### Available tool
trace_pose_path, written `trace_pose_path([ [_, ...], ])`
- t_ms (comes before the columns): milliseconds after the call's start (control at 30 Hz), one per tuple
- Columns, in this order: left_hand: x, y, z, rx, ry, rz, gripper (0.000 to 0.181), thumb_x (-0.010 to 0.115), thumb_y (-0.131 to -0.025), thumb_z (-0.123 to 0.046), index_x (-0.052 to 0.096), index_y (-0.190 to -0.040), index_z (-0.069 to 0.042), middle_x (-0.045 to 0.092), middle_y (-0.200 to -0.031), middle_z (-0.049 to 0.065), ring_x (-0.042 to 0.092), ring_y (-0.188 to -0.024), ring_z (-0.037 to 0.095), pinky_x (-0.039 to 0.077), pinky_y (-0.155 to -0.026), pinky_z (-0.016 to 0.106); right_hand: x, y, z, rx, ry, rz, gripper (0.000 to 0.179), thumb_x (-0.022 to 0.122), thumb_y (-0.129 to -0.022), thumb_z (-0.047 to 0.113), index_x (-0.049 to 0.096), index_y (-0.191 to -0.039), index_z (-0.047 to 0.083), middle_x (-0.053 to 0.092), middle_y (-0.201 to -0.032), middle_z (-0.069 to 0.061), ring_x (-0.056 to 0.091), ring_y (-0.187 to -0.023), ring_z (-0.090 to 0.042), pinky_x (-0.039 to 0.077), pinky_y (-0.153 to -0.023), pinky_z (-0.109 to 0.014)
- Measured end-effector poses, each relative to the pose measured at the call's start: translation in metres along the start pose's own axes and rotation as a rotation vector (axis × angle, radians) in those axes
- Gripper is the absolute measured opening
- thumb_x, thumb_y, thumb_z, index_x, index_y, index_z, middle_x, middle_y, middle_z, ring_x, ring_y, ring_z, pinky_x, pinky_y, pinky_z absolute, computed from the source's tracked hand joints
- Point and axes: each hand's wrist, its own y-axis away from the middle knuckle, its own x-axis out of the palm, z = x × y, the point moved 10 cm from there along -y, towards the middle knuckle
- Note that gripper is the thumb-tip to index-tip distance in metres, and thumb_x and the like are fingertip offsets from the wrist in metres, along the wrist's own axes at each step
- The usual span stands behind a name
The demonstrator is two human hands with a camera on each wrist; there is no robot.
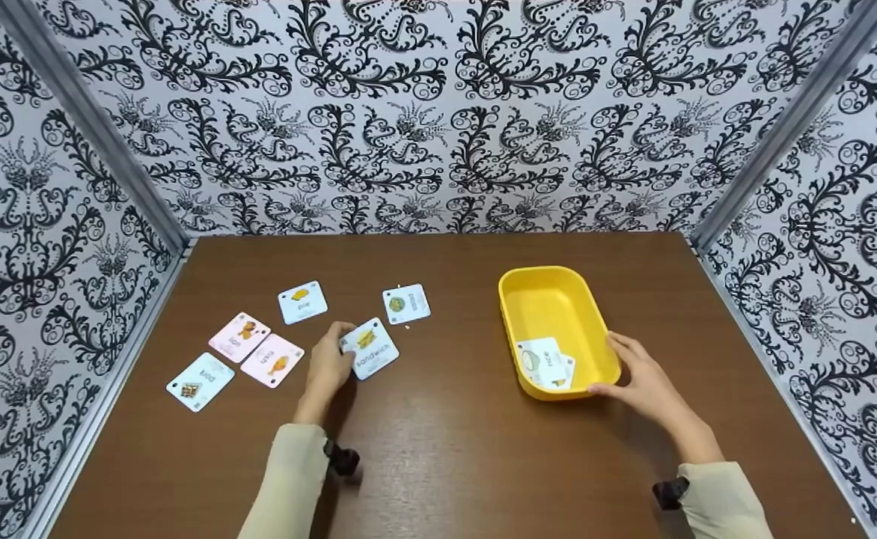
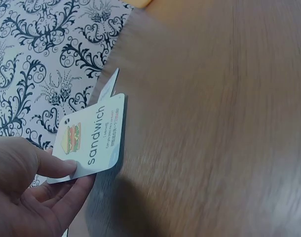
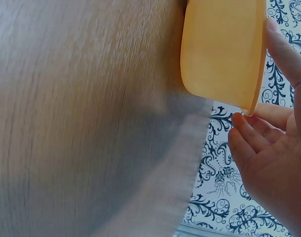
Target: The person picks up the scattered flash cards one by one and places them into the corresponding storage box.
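Note:
My left hand (image 1: 328, 365) pinches a card lettered "sandwich" (image 1: 370, 349), its thumb on the printed face and fingers beneath. The left wrist view shows the card (image 2: 94, 136) tilted up over the tabletop, with the hand (image 2: 37, 187) at its lower left corner. At the right, my right hand (image 1: 652, 385) holds a yellow plastic basket (image 1: 551, 288) by its near right corner, thumb and fingers spread along the rim. Inside the basket lies a "rice" card (image 1: 543, 362), partly covering another card (image 1: 569, 368). From the right wrist, the hand (image 3: 274, 153) shows at the basket's edge (image 3: 222, 54).
Left of the left hand lie a pink "lion" card (image 1: 239, 337), a pink "fish" card (image 1: 272, 361) and a pale blue card (image 1: 200, 382). Farther back are a "pie" card (image 1: 304, 314) and another food card (image 1: 407, 304). Patterned walls (image 1: 438, 150) enclose the brown table (image 1: 438, 464).

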Motion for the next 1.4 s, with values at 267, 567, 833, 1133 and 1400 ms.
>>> trace_pose_path([
  [267, 0.004, 0.003, -0.008, -0.008, 0.051, 0.015, 0.039, 0.059, -0.087, 0.006, 0.057, -0.125, -0.005, 0.064, -0.129, 0.02, 0.06, -0.113, 0.036, 0.048, -0.097, 0.05, 0.0, -0.001, 0.0, -0.02, 0.004, -0.019, 0.096, 0.085, -0.077, 0.036, 0.037, -0.148, -0.009, 0.035, -0.154, -0.026, 0.037, -0.14, -0.046, 0.03, -0.117, -0.063],
  [567, 0.015, 0.008, -0.026, 0.015, 0.135, 0.041, 0.036, 0.06, -0.088, 0.007, 0.059, -0.123, -0.002, 0.065, -0.106, 0.019, 0.057, -0.077, 0.021, 0.047, -0.059, 0.025, 0.001, 0.0, -0.001, -0.016, -0.003, -0.017, 0.096, 0.084, -0.078, 0.037, 0.037, -0.148, -0.008, 0.035, -0.155, -0.024, 0.036, -0.141, -0.046, 0.03, -0.117, -0.063],
  [833, 0.022, 0.014, -0.05, 0.068, 0.139, 0.051, 0.035, 0.061, -0.089, 0.005, 0.061, -0.122, -0.006, 0.066, -0.103, 0.016, 0.056, -0.076, 0.019, 0.045, -0.06, 0.023, 0.0, -0.001, -0.001, -0.012, -0.011, -0.016, 0.096, 0.084, -0.079, 0.037, 0.037, -0.149, -0.008, 0.034, -0.155, -0.024, 0.036, -0.141, -0.046, 0.03, -0.117, -0.063],
  [1133, 0.035, 0.023, -0.085, 0.145, 0.203, 0.088, 0.037, 0.061, -0.087, 0.008, 0.06, -0.122, -0.004, 0.067, -0.105, 0.018, 0.057, -0.076, 0.017, 0.051, -0.061, 0.024, 0.0, 0.0, -0.001, -0.004, -0.006, -0.01, 0.096, 0.083, -0.079, 0.037, 0.036, -0.149, -0.008, 0.034, -0.155, -0.024, 0.036, -0.141, -0.046, 0.03, -0.117, -0.063],
  [1400, 0.05, 0.028, -0.117, 0.22, 0.229, 0.116, 0.036, 0.062, -0.085, 0.01, 0.061, -0.119, -0.002, 0.068, -0.101, 0.018, 0.06, -0.082, 0.021, 0.05, -0.065, 0.024, 0.001, 0.0, -0.002, 0.009, 0.002, 0.002, 0.095, 0.083, -0.08, 0.036, 0.035, -0.15, -0.006, 0.033, -0.156, -0.024, 0.036, -0.141, -0.045, 0.031, -0.116, -0.063],
])
